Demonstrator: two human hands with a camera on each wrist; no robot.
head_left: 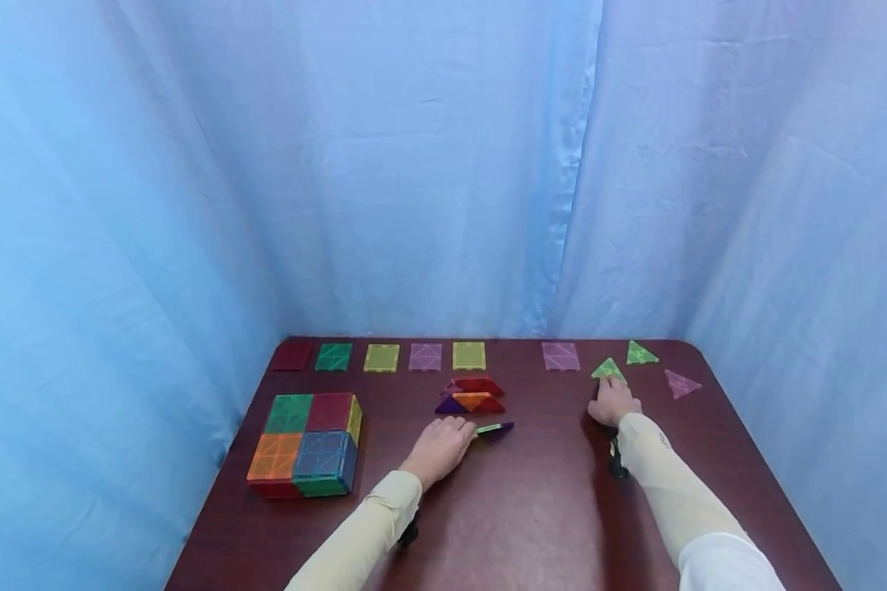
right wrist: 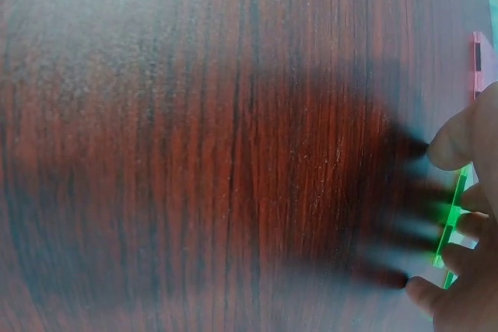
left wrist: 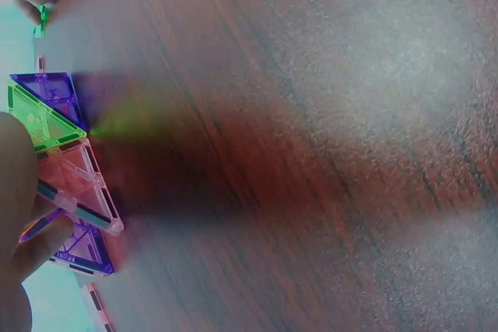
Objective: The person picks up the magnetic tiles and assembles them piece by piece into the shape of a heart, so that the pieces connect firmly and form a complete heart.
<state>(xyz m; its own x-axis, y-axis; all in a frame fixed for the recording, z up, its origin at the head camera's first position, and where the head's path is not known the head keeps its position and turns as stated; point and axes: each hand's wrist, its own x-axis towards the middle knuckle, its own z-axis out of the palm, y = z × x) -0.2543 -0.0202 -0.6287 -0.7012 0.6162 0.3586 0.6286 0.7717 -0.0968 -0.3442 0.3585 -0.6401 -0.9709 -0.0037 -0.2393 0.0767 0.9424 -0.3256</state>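
Observation:
My left hand (head_left: 439, 447) pinches a strip of joined triangular magnetic tiles just above the table. In the left wrist view its parts are a pink triangle (left wrist: 71, 170), a green triangle (left wrist: 47, 124) and a purple triangle (left wrist: 61, 92). Just beyond stand two rows of joined triangles; the nearer row (head_left: 470, 403) is purple, orange and red, the farther row (head_left: 480, 385) pink and red. Over at the right, the fingertips of my right hand (head_left: 615, 402) touch a light green triangle tile (head_left: 608, 368). Its fingers are spread in the right wrist view.
A box of square tiles (head_left: 277, 454) stands on the left of the table. Several square tiles, among them a yellow one (head_left: 469, 356) and a purple one (head_left: 561, 356), line the back edge. Another green triangle (head_left: 641, 353) and a purple triangle (head_left: 682, 384) lie at the back right.

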